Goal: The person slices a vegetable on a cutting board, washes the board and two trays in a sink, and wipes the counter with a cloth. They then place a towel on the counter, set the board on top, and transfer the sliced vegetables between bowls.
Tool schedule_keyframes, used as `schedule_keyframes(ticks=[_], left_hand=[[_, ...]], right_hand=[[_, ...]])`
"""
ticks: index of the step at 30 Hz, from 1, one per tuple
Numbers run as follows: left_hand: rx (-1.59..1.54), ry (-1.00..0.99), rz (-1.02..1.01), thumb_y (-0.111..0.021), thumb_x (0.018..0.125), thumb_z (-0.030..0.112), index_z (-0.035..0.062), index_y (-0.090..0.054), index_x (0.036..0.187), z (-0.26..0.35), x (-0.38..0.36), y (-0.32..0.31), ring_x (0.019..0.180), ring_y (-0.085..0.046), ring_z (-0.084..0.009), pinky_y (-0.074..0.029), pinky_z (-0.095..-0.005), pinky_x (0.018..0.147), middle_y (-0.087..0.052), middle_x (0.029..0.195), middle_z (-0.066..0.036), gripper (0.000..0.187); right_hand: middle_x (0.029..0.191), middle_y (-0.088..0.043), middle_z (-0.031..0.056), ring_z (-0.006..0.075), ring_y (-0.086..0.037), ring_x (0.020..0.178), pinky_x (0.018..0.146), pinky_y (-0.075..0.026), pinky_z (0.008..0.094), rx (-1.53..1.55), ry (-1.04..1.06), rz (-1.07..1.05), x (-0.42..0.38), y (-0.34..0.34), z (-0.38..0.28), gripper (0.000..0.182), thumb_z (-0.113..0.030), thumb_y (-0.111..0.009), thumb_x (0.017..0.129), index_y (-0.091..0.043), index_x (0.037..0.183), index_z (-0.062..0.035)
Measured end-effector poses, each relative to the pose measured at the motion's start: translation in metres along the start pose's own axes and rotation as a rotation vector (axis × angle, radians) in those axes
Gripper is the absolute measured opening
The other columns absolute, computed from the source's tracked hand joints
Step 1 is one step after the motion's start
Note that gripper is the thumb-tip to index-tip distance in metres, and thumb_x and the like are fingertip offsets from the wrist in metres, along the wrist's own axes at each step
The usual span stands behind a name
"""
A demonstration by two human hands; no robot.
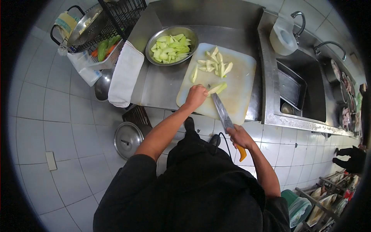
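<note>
My right hand (pixel 240 137) is closed round the yellow handle of a long kitchen knife (pixel 221 108). The blade points away from me, its tip beside a pale green vegetable wedge (pixel 218 89) on the white cutting board (pixel 235 101). At the wedge's left end, my left hand (pixel 197 95) has its fingers curled and pressed on it. Farther back on the board lies a pile of similar wedges (pixel 215 63), with a single slice (pixel 194 74) apart at the left. Behind, a steel bowl (pixel 148 49) holds many cut green pieces (pixel 170 48).
A folded white cloth (pixel 126 73) hangs over the counter's left edge. On the left rack, a basket (pixel 112 58) holds vegetables below a colander (pixel 89 27). To the right is a sink (pixel 309 83) with a tray inside. A lidded pot (pixel 128 140) stands on the floor.
</note>
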State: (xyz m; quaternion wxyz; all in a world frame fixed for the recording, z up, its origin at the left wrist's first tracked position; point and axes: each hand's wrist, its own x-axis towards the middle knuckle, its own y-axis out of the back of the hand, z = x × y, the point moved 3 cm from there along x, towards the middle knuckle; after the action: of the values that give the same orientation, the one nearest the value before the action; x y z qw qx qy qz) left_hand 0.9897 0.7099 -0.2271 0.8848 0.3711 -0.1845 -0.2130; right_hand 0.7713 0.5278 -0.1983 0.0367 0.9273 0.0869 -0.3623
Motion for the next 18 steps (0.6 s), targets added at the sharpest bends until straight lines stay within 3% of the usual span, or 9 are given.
schedule_keyframes(ticks=[5, 8, 11, 14, 18], left_hand=[[-0.001, -0.012, 0.002, -0.068, 0.073, 0.009, 0.0019, -0.071, 0.077, 0.000, 0.000, 0.002, 0.079, -0.064, -0.0364, -0.050, -0.0442, 0.074, -0.065, 0.082, -0.017, 0.009], [0.058, 0.028, -0.167, -0.072, 0.071, 0.010, 0.0027, -0.072, 0.089, 0.011, 0.019, 0.016, 0.087, -0.064, -0.0344, -0.051, -0.0428, 0.079, -0.066, 0.090, -0.017, 0.019], [0.042, -0.102, -0.141, -0.078, 0.068, 0.012, 0.0041, -0.070, 0.105, 0.042, 0.039, 0.022, 0.098, -0.062, -0.0337, -0.050, -0.0411, 0.085, -0.065, 0.097, -0.017, 0.039], [0.180, -0.103, -0.399, -0.081, 0.065, 0.015, 0.0058, -0.065, 0.116, 0.034, 0.065, 0.002, 0.104, -0.060, -0.0344, -0.049, -0.0399, 0.089, -0.065, 0.103, -0.017, 0.054], [0.197, -0.050, -0.464, -0.079, 0.063, 0.013, 0.0050, -0.069, 0.104, 0.042, 0.072, 0.003, 0.102, -0.060, -0.0356, -0.050, -0.0412, 0.087, -0.067, 0.099, -0.018, 0.042]], right_hand=[[0.061, -0.047, 0.0039, 0.0129, -0.047, 0.040, 0.036, -0.041, 0.0287, 0.002, 0.033, 0.028, 0.004, -0.005, -0.001, 0.030, -0.029, -0.049, 0.100, -0.050, 0.099, 0.0017], [0.061, -0.048, 0.0044, 0.0134, -0.047, 0.039, 0.036, -0.041, 0.0290, 0.019, 0.028, 0.032, 0.007, -0.003, 0.003, 0.031, -0.029, -0.050, 0.099, -0.052, 0.098, 0.0020], [0.061, -0.048, 0.0048, 0.0137, -0.047, 0.039, 0.036, -0.041, 0.0288, -0.028, 0.029, 0.047, 0.007, -0.002, 0.003, 0.032, -0.029, -0.050, 0.099, -0.052, 0.098, 0.0023], [0.061, -0.048, 0.0047, 0.0136, -0.048, 0.039, 0.036, -0.040, 0.0286, -0.047, 0.000, 0.060, 0.007, -0.001, 0.003, 0.032, -0.029, -0.050, 0.099, -0.052, 0.099, 0.0026], [0.060, -0.048, 0.0038, 0.0132, -0.048, 0.040, 0.036, -0.041, 0.0284, -0.059, -0.002, 0.060, -0.002, 0.000, -0.009, 0.032, -0.029, -0.050, 0.099, -0.052, 0.098, 0.0029]])
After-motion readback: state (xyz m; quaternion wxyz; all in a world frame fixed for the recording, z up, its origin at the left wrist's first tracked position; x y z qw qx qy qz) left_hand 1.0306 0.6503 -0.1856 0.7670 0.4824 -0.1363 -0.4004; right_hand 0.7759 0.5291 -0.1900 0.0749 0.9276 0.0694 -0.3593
